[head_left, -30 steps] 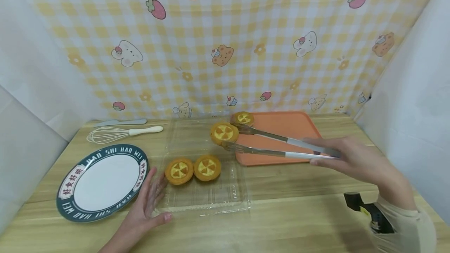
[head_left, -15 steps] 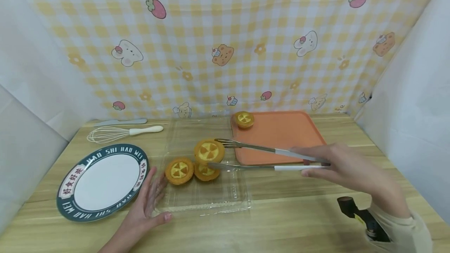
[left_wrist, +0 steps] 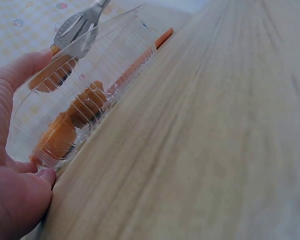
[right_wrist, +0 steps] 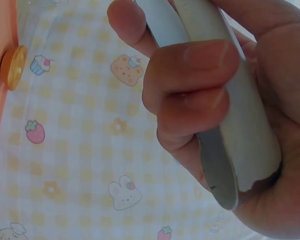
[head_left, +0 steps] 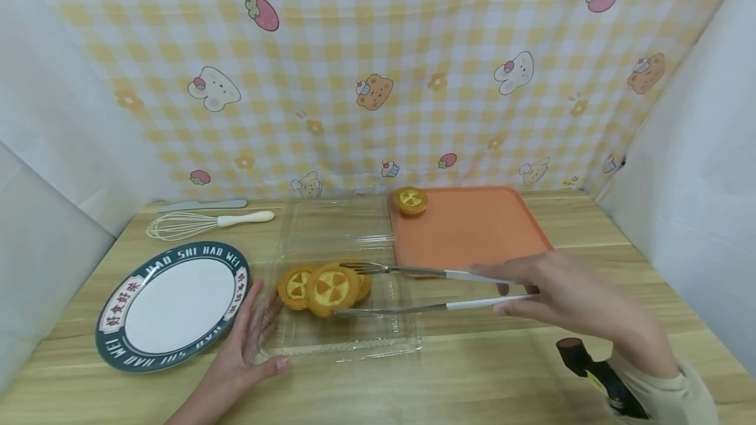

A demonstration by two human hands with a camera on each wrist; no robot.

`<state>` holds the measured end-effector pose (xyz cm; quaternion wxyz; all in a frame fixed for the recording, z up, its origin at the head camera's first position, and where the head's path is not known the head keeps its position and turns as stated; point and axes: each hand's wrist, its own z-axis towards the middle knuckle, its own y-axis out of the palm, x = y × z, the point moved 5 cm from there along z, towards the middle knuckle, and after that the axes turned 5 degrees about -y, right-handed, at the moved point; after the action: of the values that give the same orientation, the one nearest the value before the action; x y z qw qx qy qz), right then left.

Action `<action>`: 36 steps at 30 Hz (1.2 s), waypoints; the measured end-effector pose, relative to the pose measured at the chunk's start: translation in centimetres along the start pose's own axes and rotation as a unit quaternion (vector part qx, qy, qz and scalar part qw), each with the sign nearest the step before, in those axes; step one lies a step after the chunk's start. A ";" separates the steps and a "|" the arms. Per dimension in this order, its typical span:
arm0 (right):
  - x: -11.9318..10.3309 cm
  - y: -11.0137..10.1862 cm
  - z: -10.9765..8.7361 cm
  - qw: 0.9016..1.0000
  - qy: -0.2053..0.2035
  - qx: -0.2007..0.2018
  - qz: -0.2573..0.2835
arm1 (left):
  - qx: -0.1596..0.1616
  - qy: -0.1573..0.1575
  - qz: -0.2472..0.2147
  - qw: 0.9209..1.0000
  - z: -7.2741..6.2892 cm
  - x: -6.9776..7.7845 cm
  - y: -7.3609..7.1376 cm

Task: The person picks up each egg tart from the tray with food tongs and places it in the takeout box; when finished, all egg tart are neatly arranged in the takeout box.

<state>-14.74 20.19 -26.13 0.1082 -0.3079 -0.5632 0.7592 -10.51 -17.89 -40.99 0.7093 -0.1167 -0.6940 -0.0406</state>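
My right hand (head_left: 567, 287) grips the white handles of metal tongs (head_left: 413, 309), also filling the right wrist view. Between the tong ends is an egg tart (head_left: 332, 288) with a yellow patterned top, held above the clear plastic container (head_left: 378, 340). Below it, two more tarts (head_left: 294, 287) sit inside, partly covered by the held one. In the left wrist view the held tart (left_wrist: 55, 72) hangs higher than the two in the container. My left hand (head_left: 236, 353) holds the container at its near left corner, thumb at the front, fingers along the left side.
An orange tray (head_left: 472, 228) lies at the back right, with one tart (head_left: 411, 201) at its left corner. On the left are a green-rimmed white plate (head_left: 177, 307), a whisk (head_left: 207, 223) and a grey knife (head_left: 203, 205). A patterned cloth (head_left: 378, 71) hangs behind the table.
My right hand has brought the tart in the tongs from the tray's left edge toward me and leftward, over the container. The left hand and container have stayed put.
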 end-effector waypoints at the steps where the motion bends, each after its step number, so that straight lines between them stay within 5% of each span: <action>1: -0.1 0.1 0.0 1.000 -0.001 -0.003 0.005 | 0.000 0.001 -0.001 1.000 0.0 0.0 0.0; 36: -1.5 1.8 1.3 0.999 -0.006 -0.034 -0.006 | 0.002 0.010 0.003 1.000 0.0 0.1 0.0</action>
<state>-13.96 17.77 -27.02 0.0986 -0.3037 -0.5913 0.7406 -10.49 -17.88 -40.93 0.7163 -0.1166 -0.6869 -0.0382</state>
